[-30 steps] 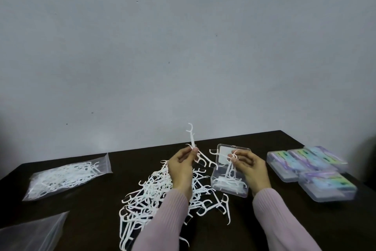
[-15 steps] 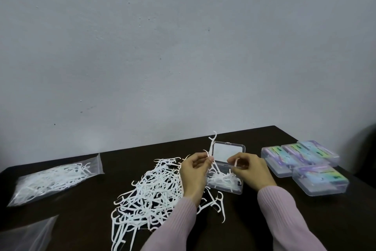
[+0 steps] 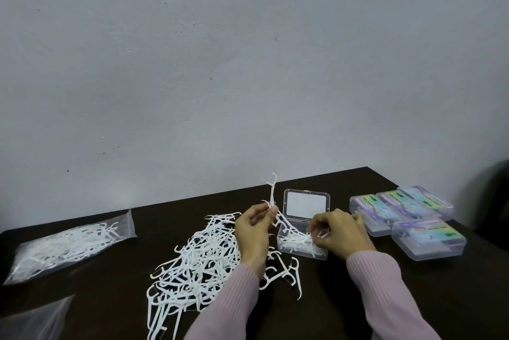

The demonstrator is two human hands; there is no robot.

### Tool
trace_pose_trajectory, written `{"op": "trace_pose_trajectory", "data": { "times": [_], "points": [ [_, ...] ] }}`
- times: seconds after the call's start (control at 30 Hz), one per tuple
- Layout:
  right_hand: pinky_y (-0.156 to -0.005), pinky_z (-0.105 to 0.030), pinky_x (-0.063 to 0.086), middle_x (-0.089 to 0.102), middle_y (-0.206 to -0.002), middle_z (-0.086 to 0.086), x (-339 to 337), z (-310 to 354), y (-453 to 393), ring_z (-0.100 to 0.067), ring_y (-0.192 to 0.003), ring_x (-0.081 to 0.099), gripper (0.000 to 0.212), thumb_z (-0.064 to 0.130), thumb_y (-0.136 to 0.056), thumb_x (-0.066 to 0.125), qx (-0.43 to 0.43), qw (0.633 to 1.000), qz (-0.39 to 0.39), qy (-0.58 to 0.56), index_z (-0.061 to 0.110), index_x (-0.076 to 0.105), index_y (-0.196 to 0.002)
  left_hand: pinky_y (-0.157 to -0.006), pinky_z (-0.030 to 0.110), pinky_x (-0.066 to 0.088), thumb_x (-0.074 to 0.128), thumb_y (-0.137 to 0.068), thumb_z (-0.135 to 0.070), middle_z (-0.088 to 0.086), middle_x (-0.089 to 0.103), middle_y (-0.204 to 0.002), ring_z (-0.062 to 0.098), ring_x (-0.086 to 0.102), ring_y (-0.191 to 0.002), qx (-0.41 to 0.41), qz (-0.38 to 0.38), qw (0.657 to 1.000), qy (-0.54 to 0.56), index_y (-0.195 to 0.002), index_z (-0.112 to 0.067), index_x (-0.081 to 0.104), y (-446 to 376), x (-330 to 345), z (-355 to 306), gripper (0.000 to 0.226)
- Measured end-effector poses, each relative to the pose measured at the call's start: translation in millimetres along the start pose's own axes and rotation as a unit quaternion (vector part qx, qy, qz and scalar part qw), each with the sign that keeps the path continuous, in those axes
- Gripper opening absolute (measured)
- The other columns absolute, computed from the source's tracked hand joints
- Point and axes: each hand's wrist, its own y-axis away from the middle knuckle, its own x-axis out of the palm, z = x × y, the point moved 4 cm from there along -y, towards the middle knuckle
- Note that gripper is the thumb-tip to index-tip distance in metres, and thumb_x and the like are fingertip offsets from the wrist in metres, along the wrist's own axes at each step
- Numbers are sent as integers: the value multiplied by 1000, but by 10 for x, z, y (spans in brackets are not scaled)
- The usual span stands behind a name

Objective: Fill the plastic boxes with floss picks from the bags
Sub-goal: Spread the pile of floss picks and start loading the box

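A loose heap of white floss picks (image 3: 198,259) lies on the dark table (image 3: 110,298). My left hand (image 3: 252,232) pinches a small bunch of floss picks (image 3: 272,196), one sticking upright above the fingers. Right beside it stands an open clear plastic box (image 3: 303,246) with its lid (image 3: 307,205) tilted back and several picks inside. My right hand (image 3: 337,232) reaches into the box with curled fingers on the picks there. A sealed bag of floss picks (image 3: 68,243) lies at the left.
Several closed clear boxes with coloured labels (image 3: 407,215) sit in a group at the right, near the table's edge. An empty plastic bag (image 3: 33,320) lies at the lower left corner. A pale wall rises behind the table.
My right hand has dropped from above the box down into it, among the picks. My left hand keeps holding its bunch beside the box's left end. The camera has tilted slightly.
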Motion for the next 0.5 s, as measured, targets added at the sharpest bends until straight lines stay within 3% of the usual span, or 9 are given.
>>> {"op": "trace_pose_trajectory", "data": {
  "times": [0.2,0.3,0.5],
  "points": [
    [-97,-36,45,64,-85,14,-12,4,-11,-3,-84,59,19,17,-81,67,-9,997,-13,-77,35,61,-83,-74,23,55,74,-78,-13,5,72,-86,16,68,-85,27,41,997,-65,-89,-13,69,37,12,28,12],
    [-87,-25,50,61,-93,10,-67,-55,-17,-4,-85,56,21,12,-80,68,16,994,-46,-98,31,60,-83,-68,16,52,73,-80,-14,-1,70,-82,10,66,-80,79,66,984,-142,-83,-21,69,66,23,1,9],
    [-60,-10,41,55,-87,6,-37,-165,-45,-3,-74,52,15,7,-82,66,74,986,-36,-146,21,61,-81,-74,20,55,67,-86,-14,-12,70,-83,0,65,-79,174,120,943,-257,-94,-23,72,164,132,-71,13]
  ]
}}
